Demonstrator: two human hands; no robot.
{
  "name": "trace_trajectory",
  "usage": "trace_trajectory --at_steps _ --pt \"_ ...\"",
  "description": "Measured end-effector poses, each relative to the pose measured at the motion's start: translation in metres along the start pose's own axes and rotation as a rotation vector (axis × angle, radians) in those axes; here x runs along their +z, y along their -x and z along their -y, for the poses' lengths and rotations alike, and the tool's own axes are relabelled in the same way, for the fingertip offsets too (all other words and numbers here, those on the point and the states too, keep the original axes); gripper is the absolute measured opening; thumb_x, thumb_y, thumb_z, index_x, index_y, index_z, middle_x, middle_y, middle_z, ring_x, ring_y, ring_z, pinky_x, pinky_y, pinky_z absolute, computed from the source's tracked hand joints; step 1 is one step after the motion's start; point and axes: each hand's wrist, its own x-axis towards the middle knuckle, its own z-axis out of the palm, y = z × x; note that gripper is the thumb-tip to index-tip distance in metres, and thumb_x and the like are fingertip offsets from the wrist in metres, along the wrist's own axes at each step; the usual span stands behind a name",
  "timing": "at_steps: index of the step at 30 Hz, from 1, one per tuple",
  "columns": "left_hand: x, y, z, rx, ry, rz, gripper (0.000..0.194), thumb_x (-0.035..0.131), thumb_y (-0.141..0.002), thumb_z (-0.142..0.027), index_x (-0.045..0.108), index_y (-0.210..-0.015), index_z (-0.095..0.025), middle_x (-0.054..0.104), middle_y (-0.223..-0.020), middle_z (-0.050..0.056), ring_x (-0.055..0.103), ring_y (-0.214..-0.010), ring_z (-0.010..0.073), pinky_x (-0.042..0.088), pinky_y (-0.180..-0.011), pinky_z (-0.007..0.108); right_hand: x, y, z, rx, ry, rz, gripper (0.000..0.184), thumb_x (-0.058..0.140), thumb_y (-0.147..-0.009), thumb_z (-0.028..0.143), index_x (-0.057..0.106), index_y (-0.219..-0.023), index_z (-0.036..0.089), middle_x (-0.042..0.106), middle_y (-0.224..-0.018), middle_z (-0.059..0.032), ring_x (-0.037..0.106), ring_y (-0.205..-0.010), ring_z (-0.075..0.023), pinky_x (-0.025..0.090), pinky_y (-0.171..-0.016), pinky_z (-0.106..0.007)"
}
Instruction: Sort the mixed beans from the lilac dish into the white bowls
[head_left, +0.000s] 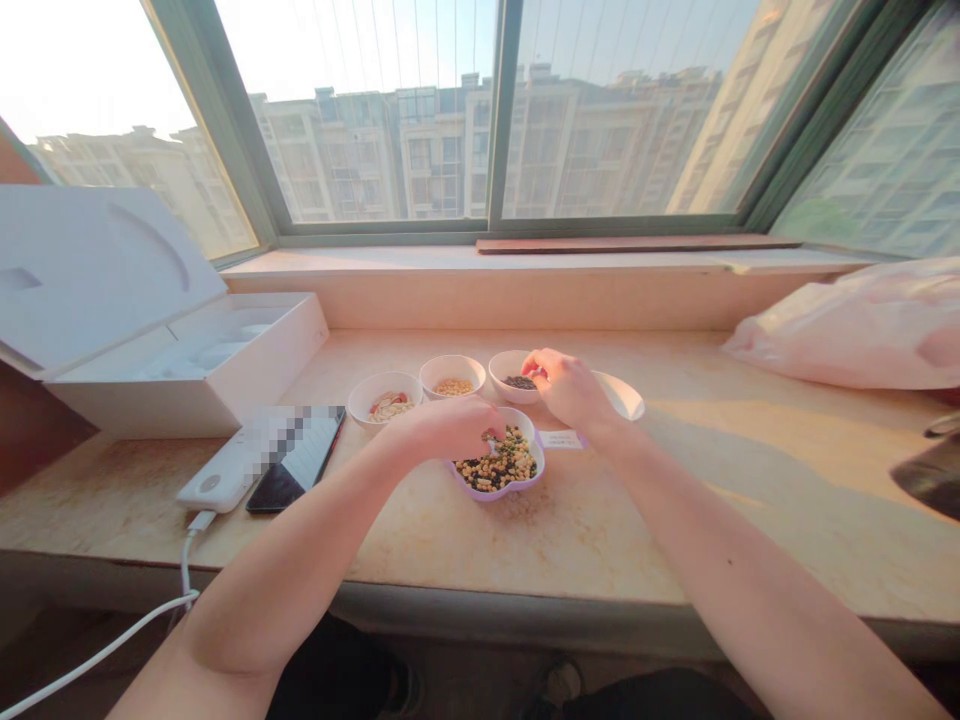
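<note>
My left hand (pixel 469 425) is over a purple-edged bowl (pixel 491 494) of mixed yellow, green and black beans (pixel 504 465). Its fingers are pinched together at the beans, near a small shiny spot, and what they hold is too small to name. Farther back, my right hand (pixel 556 380) reaches over the rim of a white bowl (pixel 504 364) with dark beans (pixel 519 382) in it. The right fingertips are drawn together above those beans; anything between them is too small to make out.
White bowls with yellow beans (pixel 454 386) and pale and red pieces (pixel 390 406) stand left. Behind my right wrist are a white dish (pixel 624 392) and a paper label (pixel 561 440). A phone (pixel 296 470), power bank (pixel 225 470), open box (pixel 262 350) and plastic bag (pixel 847 330) flank them.
</note>
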Motion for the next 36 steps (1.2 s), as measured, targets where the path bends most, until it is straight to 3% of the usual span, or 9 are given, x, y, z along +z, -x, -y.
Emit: trace_trajectory --at_steps 6,11,14,22,36 --pt "0.005 -0.004 -0.002 0.029 -0.048 -0.013 0.027 0.054 -0.091 -0.011 0.074 -0.108 -0.017 0.072 -0.115 0.008 0.067 -0.100 0.0201 0.049 -0.092 0.031 0.001 -0.001 0.000 0.036 0.075 0.070 0.028 0.046 -0.095 0.016 0.073 -0.100 0.022 0.076 -0.112 -0.0068 0.068 -0.098 -0.0231 0.046 -0.075 -0.031" --pt "0.011 -0.008 -0.002 0.001 -0.029 -0.004 0.033 0.049 -0.093 -0.010 0.072 -0.116 -0.019 0.070 -0.124 0.006 0.066 -0.110 0.0208 0.048 -0.095 0.029 -0.002 0.003 0.004 -0.001 0.072 0.038 0.023 0.051 -0.095 0.019 0.074 -0.098 0.022 0.077 -0.109 -0.0050 0.069 -0.097 -0.0220 0.047 -0.078 -0.031" --pt "0.013 -0.011 0.000 -0.002 -0.021 0.024 0.033 0.047 -0.092 -0.009 0.074 -0.107 -0.018 0.072 -0.118 0.005 0.066 -0.105 0.0206 0.048 -0.091 0.030 -0.004 0.005 0.006 -0.015 0.049 0.040 0.021 0.053 -0.095 0.018 0.074 -0.095 0.022 0.077 -0.106 -0.0039 0.069 -0.095 -0.0212 0.047 -0.077 -0.031" --pt "0.014 -0.011 -0.001 -0.015 0.087 -0.037 0.032 0.049 -0.083 -0.001 0.074 -0.080 -0.020 0.074 -0.088 0.005 0.064 -0.078 0.0198 0.044 -0.074 0.031 -0.004 0.006 0.005 -0.048 -0.014 0.090 0.019 0.056 -0.092 0.016 0.073 -0.091 0.024 0.077 -0.107 -0.0052 0.069 -0.095 -0.0227 0.048 -0.077 -0.033" --pt "0.011 -0.011 -0.002 -0.016 0.054 0.011 0.028 0.049 -0.089 -0.008 0.070 -0.074 -0.018 0.071 -0.083 0.004 0.059 -0.074 0.0155 0.038 -0.066 0.028 -0.004 0.007 0.006 -0.057 -0.034 0.079 0.016 0.058 -0.091 0.017 0.072 -0.091 0.023 0.076 -0.106 -0.0046 0.068 -0.092 -0.0219 0.046 -0.077 -0.033"
